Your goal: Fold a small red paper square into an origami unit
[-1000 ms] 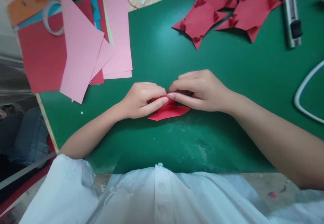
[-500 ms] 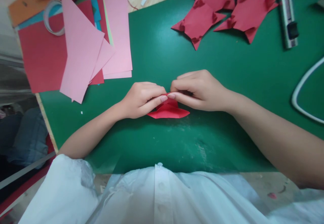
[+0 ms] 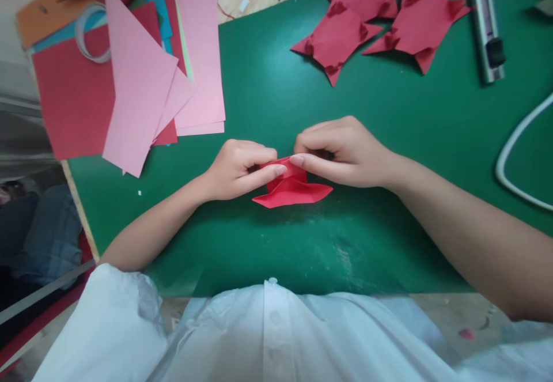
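A small folded red paper piece (image 3: 294, 191) lies on the green mat (image 3: 302, 244) in front of me. My left hand (image 3: 239, 169) pinches its upper left part between thumb and fingers. My right hand (image 3: 341, 151) pinches the upper right part, thumb tip close to the left thumb tip. The lower pointed flaps of the piece rest on the mat; its top is partly hidden by my fingers.
Two folded red paper shapes (image 3: 337, 39) (image 3: 419, 22) lie at the back. Pink (image 3: 138, 82) and red sheets (image 3: 69, 94) are stacked at the left, with a tape ring (image 3: 88, 39). A utility knife (image 3: 486, 19) and a white cord (image 3: 514, 151) lie at the right.
My hands have drawn slightly apart, and more of the red piece shows between them; its lower flaps have spread a little wider on the mat.
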A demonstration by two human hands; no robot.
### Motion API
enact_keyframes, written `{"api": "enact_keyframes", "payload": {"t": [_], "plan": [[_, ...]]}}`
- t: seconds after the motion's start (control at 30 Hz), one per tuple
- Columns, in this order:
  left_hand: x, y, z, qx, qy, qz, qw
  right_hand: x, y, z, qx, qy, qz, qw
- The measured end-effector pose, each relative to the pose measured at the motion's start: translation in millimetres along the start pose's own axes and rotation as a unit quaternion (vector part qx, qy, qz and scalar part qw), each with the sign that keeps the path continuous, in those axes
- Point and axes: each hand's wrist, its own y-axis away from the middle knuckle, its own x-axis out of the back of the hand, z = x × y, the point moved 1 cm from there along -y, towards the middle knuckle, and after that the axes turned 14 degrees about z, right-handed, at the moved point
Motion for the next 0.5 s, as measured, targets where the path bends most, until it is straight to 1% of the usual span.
{"api": "enact_keyframes", "payload": {"t": [0.17, 0.37, 0.5], "plan": [[-0.3, -0.7, 0.0, -0.012, 0.006, 0.001, 1.0, -0.4, 0.7, 2.2, 0.0, -0.017, 0.011, 1.0], [-2.4, 0.6, -0.7, -0.022, 0.025, 0.026, 0.999, -0.8, 0.4, 0.8, -0.008, -0.035, 0.022, 0.999], [-3.6, 1.6, -1.7, -0.016, 0.041, 0.034, 0.998, -0.5, -0.2, -1.1, -0.009, -0.033, 0.021, 0.999]]}}
